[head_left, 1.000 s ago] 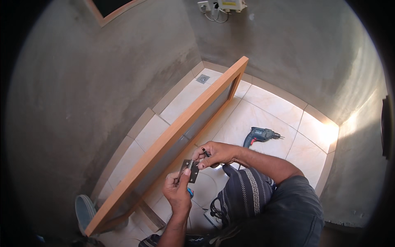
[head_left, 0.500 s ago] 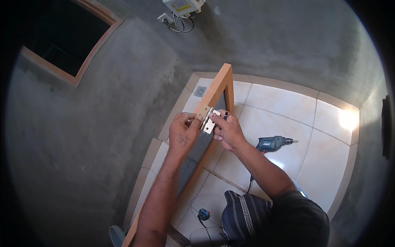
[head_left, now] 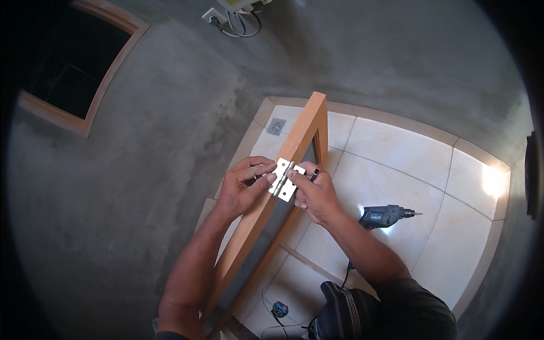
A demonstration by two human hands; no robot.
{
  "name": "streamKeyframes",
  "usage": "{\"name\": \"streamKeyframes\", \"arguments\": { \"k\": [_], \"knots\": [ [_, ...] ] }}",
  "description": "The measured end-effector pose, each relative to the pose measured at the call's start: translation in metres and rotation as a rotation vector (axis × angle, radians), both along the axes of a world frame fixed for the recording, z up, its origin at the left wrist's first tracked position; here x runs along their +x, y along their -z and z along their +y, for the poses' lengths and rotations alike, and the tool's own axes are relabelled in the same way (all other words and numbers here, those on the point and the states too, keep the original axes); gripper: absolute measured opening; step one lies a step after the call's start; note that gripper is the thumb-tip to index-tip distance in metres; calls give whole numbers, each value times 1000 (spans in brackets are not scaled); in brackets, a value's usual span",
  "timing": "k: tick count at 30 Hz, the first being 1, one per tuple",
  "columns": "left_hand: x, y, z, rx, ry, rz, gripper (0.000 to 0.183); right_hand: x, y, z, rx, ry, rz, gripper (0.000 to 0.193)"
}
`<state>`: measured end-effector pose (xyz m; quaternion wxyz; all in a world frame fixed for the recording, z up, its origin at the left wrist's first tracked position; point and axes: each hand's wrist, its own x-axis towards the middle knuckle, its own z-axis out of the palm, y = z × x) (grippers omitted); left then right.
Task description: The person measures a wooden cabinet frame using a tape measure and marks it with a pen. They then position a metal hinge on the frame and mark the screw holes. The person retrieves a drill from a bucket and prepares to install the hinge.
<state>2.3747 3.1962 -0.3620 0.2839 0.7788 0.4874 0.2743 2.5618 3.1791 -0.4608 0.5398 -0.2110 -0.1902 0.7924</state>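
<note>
A silver butt hinge [head_left: 286,188] lies opened out across the narrow edge of a light wooden frame [head_left: 303,124], which holds a dark panel [head_left: 245,277]. My left hand [head_left: 239,190] pinches the hinge's left leaf, thumb and fingers at its edge. On the other side, my right hand [head_left: 320,195] grips the right leaf, thumb pressed by the knuckle. A slim black stick-like thing [head_left: 315,175], perhaps a pen, pokes out between the right hand's fingers. Most of its length is hidden.
A corded drill [head_left: 385,216] with a bit lies on the white floor tiles, right of my right forearm. Near my patterned cloth, a blue-and-black cord end [head_left: 280,309] rests among loose wires. A square floor drain [head_left: 276,126] sits behind the frame; grey walls rise around.
The hinge has come down flatter on the wooden edge, its left leaf now showing more. My left hand has shifted slightly left, its fingers spreading along the leaf. The whole view has shifted.
</note>
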Motion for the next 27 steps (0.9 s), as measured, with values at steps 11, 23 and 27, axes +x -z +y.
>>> {"name": "streamKeyframes", "arguments": {
  "k": [11, 23, 27],
  "knots": [
    [2, 5, 2, 6, -4, -56, 23, 0, 39, 16, 69, -161, 118, 18],
    [-10, 12, 9, 45, 70, -48, 24, 3, 47, 29, 202, -244, -66, 15],
    [-5, 10, 11, 93, 72, -2, 21, 12, 46, 31, 223, -290, -66, 18]
  ]
}}
